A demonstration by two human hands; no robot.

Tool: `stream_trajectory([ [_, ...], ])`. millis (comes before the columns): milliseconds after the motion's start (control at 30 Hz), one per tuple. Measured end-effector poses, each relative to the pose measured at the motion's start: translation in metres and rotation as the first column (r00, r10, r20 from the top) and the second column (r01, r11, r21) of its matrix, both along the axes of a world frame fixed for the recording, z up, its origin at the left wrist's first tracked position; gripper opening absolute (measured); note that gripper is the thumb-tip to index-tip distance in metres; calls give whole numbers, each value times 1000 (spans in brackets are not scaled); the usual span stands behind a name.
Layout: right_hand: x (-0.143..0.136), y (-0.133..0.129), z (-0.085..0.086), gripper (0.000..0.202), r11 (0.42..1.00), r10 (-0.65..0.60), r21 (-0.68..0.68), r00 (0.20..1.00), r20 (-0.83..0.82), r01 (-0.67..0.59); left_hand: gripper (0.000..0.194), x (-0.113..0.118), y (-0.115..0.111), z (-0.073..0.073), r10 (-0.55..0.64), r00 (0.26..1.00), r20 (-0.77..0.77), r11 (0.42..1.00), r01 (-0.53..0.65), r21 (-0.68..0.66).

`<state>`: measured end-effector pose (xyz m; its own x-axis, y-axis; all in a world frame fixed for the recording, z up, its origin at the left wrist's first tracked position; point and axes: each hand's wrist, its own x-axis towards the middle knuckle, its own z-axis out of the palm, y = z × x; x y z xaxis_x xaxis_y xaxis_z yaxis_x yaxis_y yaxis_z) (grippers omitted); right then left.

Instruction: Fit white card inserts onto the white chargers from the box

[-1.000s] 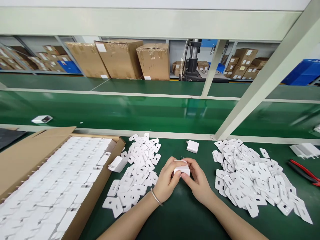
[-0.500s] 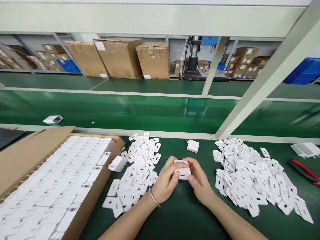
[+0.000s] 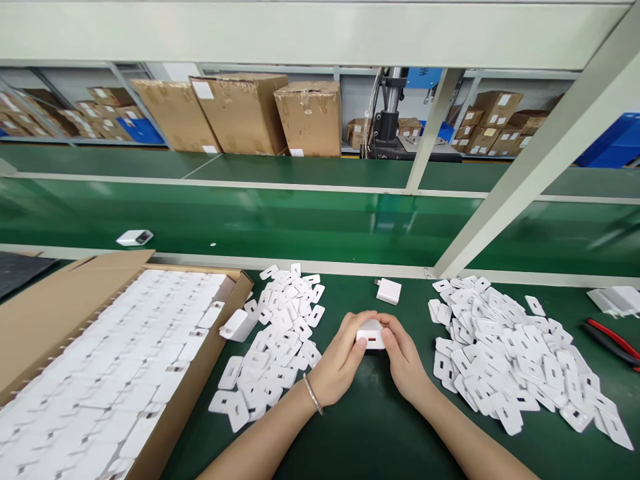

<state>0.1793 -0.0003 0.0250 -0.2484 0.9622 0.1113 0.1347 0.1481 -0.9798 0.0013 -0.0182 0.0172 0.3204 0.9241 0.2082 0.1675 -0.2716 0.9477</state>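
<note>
My left hand [image 3: 340,360] and my right hand [image 3: 404,363] together grip a white USB charger [image 3: 371,326] above the green tabletop. Its end face, with a dark red port, is turned toward me, and both thumbs press against that face. Fingers wrap over the far end and hide the prongs. Beyond my hands lies another white charger [image 3: 389,291], its prongs pointing left. Loose white slotted plates are heaped on either side: a left pile [image 3: 280,333] and a larger right pile [image 3: 515,353].
An open cardboard box [image 3: 173,400] packed with white chargers stands at left, with one charger [image 3: 239,325] against its side. Red-and-black pliers [image 3: 613,341] and more white chargers [image 3: 616,300] are at far right. A slanted post [image 3: 530,147] rises behind the right pile.
Both hands have closed in around the charger, and its prongs, visible before, are now covered by fingers. On the green strip behind, a white piece has shifted right.
</note>
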Motion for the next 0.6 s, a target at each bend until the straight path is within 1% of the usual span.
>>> stream_trajectory([
  [200,4,0,3,43,992,123,8,992,6,-123,44,-3,5,-3,6,1000,31,996,-9,94],
  [333,6,-2,1,42,991,131,31,991,2,-131,41,-4,4,-2,-7,998,57,988,-2,158],
  [467,8,0,-1,41,989,123,78,992,7,-123,46,-5,2,1,-53,994,93,990,40,137],
  [600,9,2,1,41,987,131,90,991,26,-133,43,-4,3,3,-30,993,114,989,12,150],
])
